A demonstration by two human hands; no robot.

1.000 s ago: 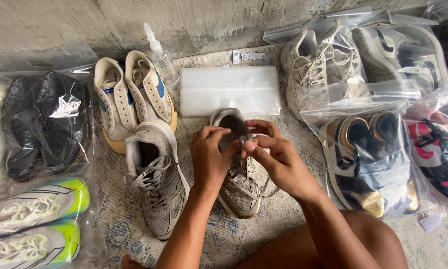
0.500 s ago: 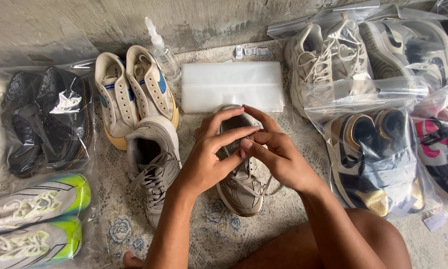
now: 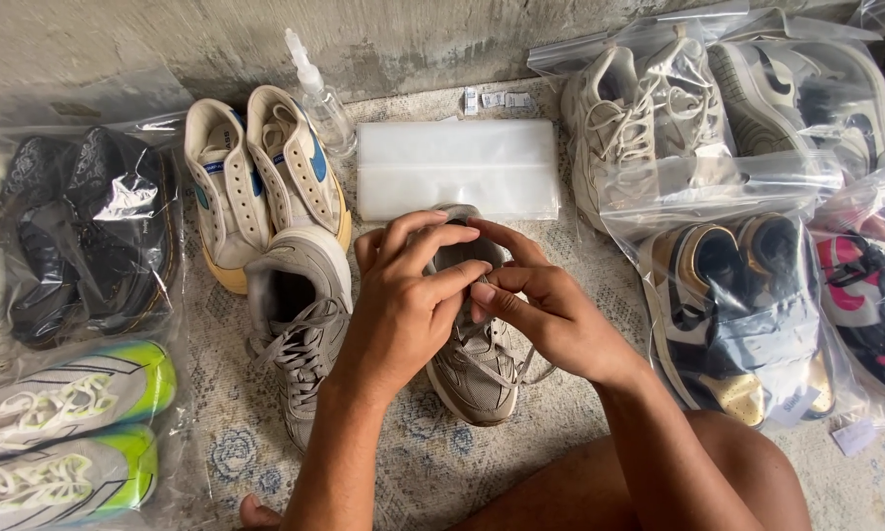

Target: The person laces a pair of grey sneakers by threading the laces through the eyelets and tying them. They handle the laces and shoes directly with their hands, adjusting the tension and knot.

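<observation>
1. Rough grey concrete is running along the top as a wall, and below it a pale woven rug (image 3: pixel 403 462) with faded blue flower motifs is covering the floor where the person is sitting.
2. At the middle, a grey mesh running shoe with pale laces (image 3: pixel 477 369) is lying on the rug, toe toward the person, with its twin grey shoe (image 3: pixel 300 324) just beside it on the left.
3. The left hand (image 3: pixel 403 305) is curling over the shoe's tongue, fingers bent and nearly closed, seemingly pinching a lace, though the grip itself is hidden.
4. The right hand (image 3: pixel 546 315) is meeting it from the other side, thumb and forefinger pressed together at the laces near the shoe's collar.
5. A flat stack of clear plastic bags (image 3: pixel 457 167) is lying beyond the shoe, against the wall.
6. A cream pair of trainers with blue side marks (image 3: pixel 265 177) is standing unbagged beside a clear spray bottle (image 3: pixel 319 93).
7. Glossy zip bags are holding the others: a black pair (image 3: pixel 88 236), a white and neon-green pair (image 3: pixel 63 433), an off-white chunky pair (image 3: pixel 649 128) and a navy and gold pair (image 3: pixel 747 315).
</observation>
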